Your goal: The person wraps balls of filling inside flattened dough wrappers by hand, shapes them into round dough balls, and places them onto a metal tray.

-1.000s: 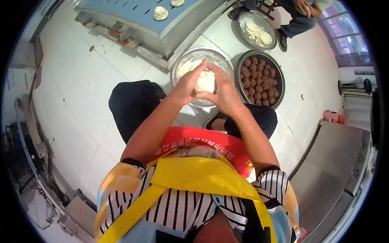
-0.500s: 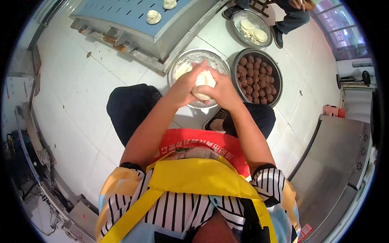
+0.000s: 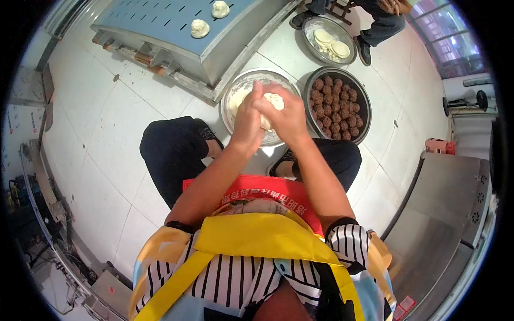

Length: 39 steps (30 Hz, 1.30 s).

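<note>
two hands cup a filled-looking lump of dough over a floury bowl

the left hand (image 3: 248, 122) and the right hand (image 3: 288, 115) are partly closed, palms turned toward each other, with the dough lump (image 3: 274, 101) held between them. the left fingers are fairly straight and point away from the body; the right hand curves around the far side, its thumb crossing toward the left hand. pale dough shows above and below that thumb; the rest is hidden.

the dough lump is above the metal bowl (image 3: 244, 81), which is dusted white and has more pale dough at its left side. just right of the bowl sits a dark-rimmed pan (image 3: 368, 109) of brown balls (image 3: 337, 107). beyond it, a second pan (image 3: 315, 25) holds flat pale rounds (image 3: 332, 45), near the feet of another person (image 3: 381, 25).

at the upper left, two dough pieces (image 3: 200, 29) rest on a blue slotted surface (image 3: 155, 16).
</note>
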Each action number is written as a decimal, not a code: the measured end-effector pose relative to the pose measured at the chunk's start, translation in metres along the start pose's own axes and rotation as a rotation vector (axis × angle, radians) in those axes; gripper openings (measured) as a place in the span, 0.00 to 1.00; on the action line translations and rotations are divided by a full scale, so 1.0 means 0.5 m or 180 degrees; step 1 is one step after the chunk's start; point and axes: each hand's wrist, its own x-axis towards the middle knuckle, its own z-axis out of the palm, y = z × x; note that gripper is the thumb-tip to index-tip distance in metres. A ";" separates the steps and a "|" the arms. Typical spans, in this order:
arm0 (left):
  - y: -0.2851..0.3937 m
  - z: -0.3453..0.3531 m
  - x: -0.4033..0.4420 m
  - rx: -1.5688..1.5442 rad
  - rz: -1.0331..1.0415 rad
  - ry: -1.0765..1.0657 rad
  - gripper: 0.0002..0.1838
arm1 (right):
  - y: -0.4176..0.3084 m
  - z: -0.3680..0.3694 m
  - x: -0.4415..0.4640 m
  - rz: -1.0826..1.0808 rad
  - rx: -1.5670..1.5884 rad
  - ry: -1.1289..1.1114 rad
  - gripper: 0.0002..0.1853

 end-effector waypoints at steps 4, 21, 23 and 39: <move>0.035 -0.007 -0.008 0.0233 -0.0369 -0.0392 0.26 | -0.010 -0.033 0.008 0.0582 0.0335 -0.0977 0.24; 0.047 -0.025 0.000 0.0431 -0.0624 -0.0674 0.27 | -0.003 -0.019 0.017 -0.0069 0.0018 -0.0585 0.23; 0.035 -0.005 -0.001 0.0252 -0.0381 -0.0399 0.27 | -0.002 -0.027 0.023 0.0054 -0.0366 -0.0681 0.23; 0.064 -0.016 -0.013 0.0713 -0.0806 -0.0569 0.30 | -0.005 -0.034 0.027 0.0597 0.0178 -0.1252 0.20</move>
